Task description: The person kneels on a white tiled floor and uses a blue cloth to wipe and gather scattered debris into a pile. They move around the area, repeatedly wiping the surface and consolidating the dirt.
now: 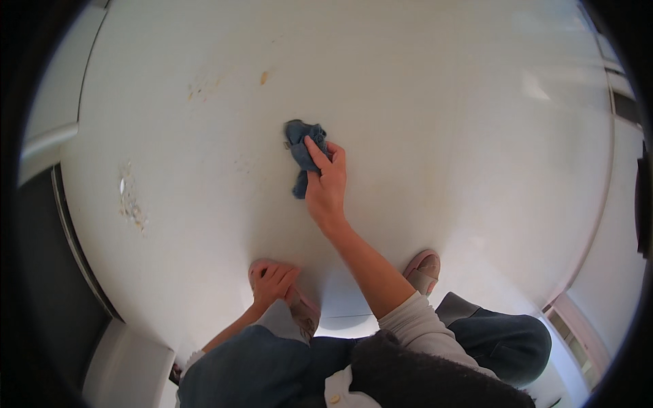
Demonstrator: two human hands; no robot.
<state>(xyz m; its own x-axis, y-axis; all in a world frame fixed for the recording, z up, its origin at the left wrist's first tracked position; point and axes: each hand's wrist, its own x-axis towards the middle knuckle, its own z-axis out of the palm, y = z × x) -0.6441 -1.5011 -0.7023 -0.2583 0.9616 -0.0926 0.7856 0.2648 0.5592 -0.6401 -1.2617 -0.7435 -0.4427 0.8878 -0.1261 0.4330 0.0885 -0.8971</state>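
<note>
Pinched in my right hand [328, 186] is a crumpled dark blue cloth [302, 145], which looks like denim. It is against or just over the pale floor [408, 168]; I cannot tell whether it touches. One end of the cloth hangs below my fingers. My left hand [275, 282] lies over the toe of my left slipper [304, 311], fingers slightly spread and nothing seen in it. A yellowish-brown smear [264, 78] marks the floor beyond the cloth. Small specks [196, 91] lie left of that smear.
At the left is a heap of pale crumbs and debris [131, 204]. A dark panel [56, 255] and white cabinet-like fronts [66, 66] border the left side. My right slipper [423, 270] stands near my knee. White furniture [612, 219] edges the right.
</note>
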